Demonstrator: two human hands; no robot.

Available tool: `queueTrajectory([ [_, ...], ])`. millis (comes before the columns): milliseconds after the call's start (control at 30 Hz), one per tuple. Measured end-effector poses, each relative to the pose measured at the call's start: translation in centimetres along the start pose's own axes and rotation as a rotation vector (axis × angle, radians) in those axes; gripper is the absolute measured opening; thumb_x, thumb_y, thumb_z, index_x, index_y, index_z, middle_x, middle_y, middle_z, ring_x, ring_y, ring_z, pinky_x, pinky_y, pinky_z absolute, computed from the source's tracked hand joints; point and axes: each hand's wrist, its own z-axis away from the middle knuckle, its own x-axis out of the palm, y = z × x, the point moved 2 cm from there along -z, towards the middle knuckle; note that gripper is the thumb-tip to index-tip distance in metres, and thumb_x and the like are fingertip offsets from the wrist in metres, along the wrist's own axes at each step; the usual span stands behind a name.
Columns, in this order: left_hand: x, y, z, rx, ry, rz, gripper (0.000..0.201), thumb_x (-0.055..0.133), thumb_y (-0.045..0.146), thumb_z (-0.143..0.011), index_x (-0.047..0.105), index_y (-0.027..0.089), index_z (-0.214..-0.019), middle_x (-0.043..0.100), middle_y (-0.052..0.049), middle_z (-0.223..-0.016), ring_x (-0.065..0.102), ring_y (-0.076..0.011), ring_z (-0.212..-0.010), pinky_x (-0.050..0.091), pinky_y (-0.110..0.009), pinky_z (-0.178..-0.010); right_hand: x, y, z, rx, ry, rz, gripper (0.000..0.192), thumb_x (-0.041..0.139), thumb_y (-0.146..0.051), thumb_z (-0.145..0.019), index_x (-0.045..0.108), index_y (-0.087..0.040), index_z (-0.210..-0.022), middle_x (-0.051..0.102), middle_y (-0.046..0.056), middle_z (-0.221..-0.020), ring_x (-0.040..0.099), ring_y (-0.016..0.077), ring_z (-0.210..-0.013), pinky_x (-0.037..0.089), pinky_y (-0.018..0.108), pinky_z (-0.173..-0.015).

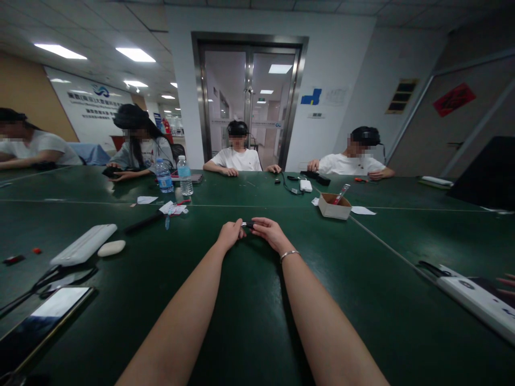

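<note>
Over the green table (249, 289), both my hands meet at a small black object with a silver end (248, 225). My left hand (230, 235) pinches the silver end between thumb and fingers. On the black end, the thumb and fingertips of my right hand (270, 232) are closed. The object is too small and too covered by fingers to name its kind. A thin silver bracelet (288, 254) circles my right wrist.
Left lie a phone (44, 316), a white case (85, 244) and a white oval item (111, 248). Ahead are water bottles (184, 176) and a small cardboard box (333, 207). A white device (475, 297) lies right. Several people sit across the table.
</note>
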Motion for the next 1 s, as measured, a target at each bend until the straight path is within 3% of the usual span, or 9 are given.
queueTrajectory([
  [367, -0.04, 0.14, -0.04, 0.020, -0.003, -0.025, 0.063, 0.024, 0.055, -0.084, 0.049, 0.019, -0.038, 0.066, -0.005, -0.063, 0.060, -0.0176, -0.063, 0.040, -0.030, -0.072, -0.14, 0.12, -0.07, -0.027, -0.022, -0.013, 0.032, 0.077, -0.011, -0.060, 0.069, -0.016, -0.090, 0.061, 0.004, -0.086, 0.062, 0.0148, -0.082, 0.055, 0.024, -0.073],
  [1000, -0.21, 0.02, -0.11, 0.032, -0.024, -0.050, 0.061, 0.026, 0.052, -0.083, 0.048, 0.020, -0.037, 0.068, -0.005, -0.069, 0.061, -0.0182, -0.068, 0.040, -0.029, -0.078, -0.09, -0.01, -0.02, -0.020, -0.012, 0.026, 0.033, 0.077, -0.011, -0.060, 0.068, -0.016, -0.091, 0.063, 0.004, -0.089, 0.062, 0.0149, -0.083, 0.055, 0.025, -0.075],
])
